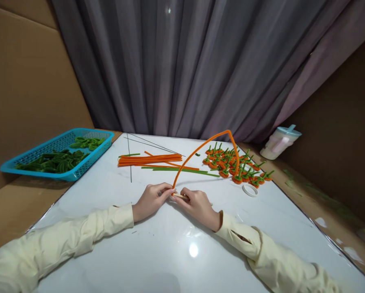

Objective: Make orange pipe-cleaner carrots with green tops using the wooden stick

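Observation:
My left hand (153,200) pinches one end of an orange pipe cleaner (200,145) at the middle of the table. From there the pipe cleaner arches up and bends down sharply to the right. My right hand (198,205) is closed around a thin wooden stick (181,196), whose tip meets the pipe cleaner's end at the fingertips. Whether the end is wound round the stick is too small to tell. Beyond my hands lie a bundle of orange pipe cleaners (148,160) and several green pipe cleaners (182,170).
Many small orange pumpkin shapes with green stems (223,162) cluster at the right, beside a white ring (250,190). Thin dark wires (152,144) lie at the back. A blue basket (48,175) with green pieces stands left. A lidded cup (279,142) is far right.

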Demonstrator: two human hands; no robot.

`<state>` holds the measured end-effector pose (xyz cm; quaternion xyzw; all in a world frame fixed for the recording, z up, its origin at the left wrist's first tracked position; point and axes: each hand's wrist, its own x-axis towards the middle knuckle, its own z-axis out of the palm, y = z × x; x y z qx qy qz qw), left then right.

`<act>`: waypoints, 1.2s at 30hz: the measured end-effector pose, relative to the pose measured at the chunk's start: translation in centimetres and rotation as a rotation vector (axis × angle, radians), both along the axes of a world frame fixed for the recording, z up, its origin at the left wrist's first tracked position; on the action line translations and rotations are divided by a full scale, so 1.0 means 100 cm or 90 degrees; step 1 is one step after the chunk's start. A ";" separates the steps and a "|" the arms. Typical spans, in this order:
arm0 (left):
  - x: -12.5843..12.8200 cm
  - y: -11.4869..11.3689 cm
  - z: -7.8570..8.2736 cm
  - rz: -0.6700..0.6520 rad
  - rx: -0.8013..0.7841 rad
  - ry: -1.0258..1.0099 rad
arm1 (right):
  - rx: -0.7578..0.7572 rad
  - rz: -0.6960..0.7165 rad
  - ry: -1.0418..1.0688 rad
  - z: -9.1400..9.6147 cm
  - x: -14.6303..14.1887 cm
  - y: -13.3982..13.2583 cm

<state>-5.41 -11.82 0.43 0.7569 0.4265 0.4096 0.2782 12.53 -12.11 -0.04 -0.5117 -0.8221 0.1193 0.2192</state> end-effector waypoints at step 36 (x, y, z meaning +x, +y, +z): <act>0.000 0.002 -0.002 -0.027 0.012 0.036 | 0.475 0.180 -0.239 -0.011 0.006 0.003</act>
